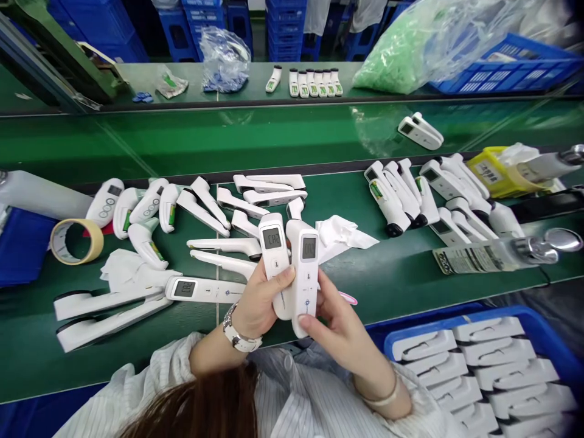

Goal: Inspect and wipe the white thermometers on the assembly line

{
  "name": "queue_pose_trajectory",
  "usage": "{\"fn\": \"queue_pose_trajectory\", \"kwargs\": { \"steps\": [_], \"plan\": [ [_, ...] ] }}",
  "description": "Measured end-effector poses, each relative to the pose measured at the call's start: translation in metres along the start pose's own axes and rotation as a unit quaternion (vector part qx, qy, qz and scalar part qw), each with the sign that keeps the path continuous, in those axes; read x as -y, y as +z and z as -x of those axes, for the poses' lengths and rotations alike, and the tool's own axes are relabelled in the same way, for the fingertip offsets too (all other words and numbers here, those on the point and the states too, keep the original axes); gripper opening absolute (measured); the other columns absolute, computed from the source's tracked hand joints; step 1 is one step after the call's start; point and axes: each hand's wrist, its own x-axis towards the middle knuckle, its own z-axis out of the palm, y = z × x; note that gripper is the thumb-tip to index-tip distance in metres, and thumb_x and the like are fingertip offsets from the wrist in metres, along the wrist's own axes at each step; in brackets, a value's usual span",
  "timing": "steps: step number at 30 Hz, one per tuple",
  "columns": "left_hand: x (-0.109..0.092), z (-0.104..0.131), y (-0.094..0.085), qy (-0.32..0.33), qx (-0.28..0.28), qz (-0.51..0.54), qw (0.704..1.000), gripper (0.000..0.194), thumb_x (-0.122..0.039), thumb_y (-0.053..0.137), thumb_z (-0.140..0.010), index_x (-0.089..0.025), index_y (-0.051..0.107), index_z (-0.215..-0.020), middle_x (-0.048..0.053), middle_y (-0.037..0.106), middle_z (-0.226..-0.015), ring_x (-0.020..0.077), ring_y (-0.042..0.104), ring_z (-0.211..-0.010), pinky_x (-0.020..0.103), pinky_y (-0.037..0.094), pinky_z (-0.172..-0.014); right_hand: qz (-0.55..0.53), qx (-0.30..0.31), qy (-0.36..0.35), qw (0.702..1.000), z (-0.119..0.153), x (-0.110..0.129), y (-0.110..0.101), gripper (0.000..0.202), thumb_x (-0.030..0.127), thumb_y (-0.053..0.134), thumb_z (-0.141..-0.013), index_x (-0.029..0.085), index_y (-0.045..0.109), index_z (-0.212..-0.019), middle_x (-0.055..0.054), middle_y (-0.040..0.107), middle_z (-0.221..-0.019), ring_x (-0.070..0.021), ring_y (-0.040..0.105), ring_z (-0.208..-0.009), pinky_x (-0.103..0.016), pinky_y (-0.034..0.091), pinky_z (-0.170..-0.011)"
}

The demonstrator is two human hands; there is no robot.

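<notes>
Two white handheld thermometers with lit grey displays are held side by side over the near edge of the green bench. My left hand (261, 299) is wrapped round the left thermometer (276, 261), its thumb lying across the front. Fingers of my right hand (335, 316) grip the right thermometer (305, 277), the thumb near its lower end. The two devices touch or nearly touch. Another thermometer (205, 289) with its display on lies just left of my left hand. Behind my hands is a crumpled white cloth or tissue (340, 234).
More white thermometers (150, 201) lie at the left and at the right (396, 188). A tape roll (76, 241) is at the left, a pump bottle (483, 255) at the right. A blue bin (390, 340) of devices stands lower right; a yellow basket (488, 173) is behind.
</notes>
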Motion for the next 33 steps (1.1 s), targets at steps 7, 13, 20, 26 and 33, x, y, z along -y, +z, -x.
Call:
{"fn": "queue_pose_trajectory", "kwargs": {
  "steps": [7, 13, 20, 26, 33],
  "plan": [
    [-0.010, -0.002, 0.008, -0.067, 0.003, 0.113, 0.991, 0.052, -0.048, 0.031, -0.091, -0.011, 0.061, -0.112, 0.013, 0.066, -0.108, 0.0282, 0.062, -0.098, 0.042, 0.051, -0.082, -0.048, -0.070, -0.003, 0.996, -0.004, -0.011, 0.002, 0.061, 0.024, 0.058, -0.085, 0.031, 0.030, -0.139, -0.002, 0.066, -0.090, -0.0163, 0.063, -0.086, -0.028, 0.053, -0.071],
    [-0.011, -0.001, 0.010, -0.055, 0.000, 0.125, 0.991, 0.046, -0.042, 0.032, -0.092, -0.011, 0.058, -0.115, 0.013, 0.067, -0.107, 0.0288, 0.061, -0.100, 0.044, 0.049, -0.085, 0.055, -0.104, -0.028, 0.993, -0.004, -0.012, 0.001, 0.055, 0.025, 0.058, -0.084, 0.030, 0.038, -0.136, -0.001, 0.066, -0.082, -0.0178, 0.063, -0.081, -0.030, 0.054, -0.067],
    [-0.008, -0.001, 0.010, -0.045, -0.009, 0.130, 0.991, 0.039, -0.032, 0.032, -0.093, -0.011, 0.064, -0.100, 0.009, 0.070, -0.097, 0.0222, 0.064, -0.094, 0.035, 0.050, -0.083, 0.138, -0.147, -0.058, 0.978, -0.006, -0.013, 0.003, 0.050, 0.022, 0.059, -0.083, 0.028, 0.045, -0.130, -0.003, 0.067, -0.095, -0.0161, 0.062, -0.076, -0.028, 0.053, -0.062],
    [-0.003, 0.000, 0.003, 0.017, 0.048, 0.071, 0.996, 0.032, -0.026, 0.050, -0.088, -0.020, 0.050, -0.119, 0.010, 0.062, -0.116, 0.0244, 0.057, -0.108, 0.038, 0.050, -0.086, 0.090, -0.084, -0.066, 0.990, -0.004, -0.012, 0.007, 0.055, 0.021, 0.055, -0.085, 0.033, 0.037, -0.136, -0.006, 0.048, -0.113, -0.0170, 0.055, -0.094, -0.027, 0.055, -0.066],
    [-0.001, 0.000, -0.001, 0.031, 0.045, 0.012, 0.998, 0.027, -0.026, 0.062, -0.081, -0.018, 0.056, -0.107, 0.006, 0.065, -0.104, 0.0168, 0.062, -0.089, 0.027, 0.054, -0.071, 0.113, -0.047, -0.118, 0.985, -0.001, -0.009, 0.013, 0.057, 0.016, 0.052, -0.085, 0.035, 0.035, -0.137, -0.006, 0.041, -0.112, -0.0162, 0.048, -0.099, -0.026, 0.052, -0.069]
  ]
}}
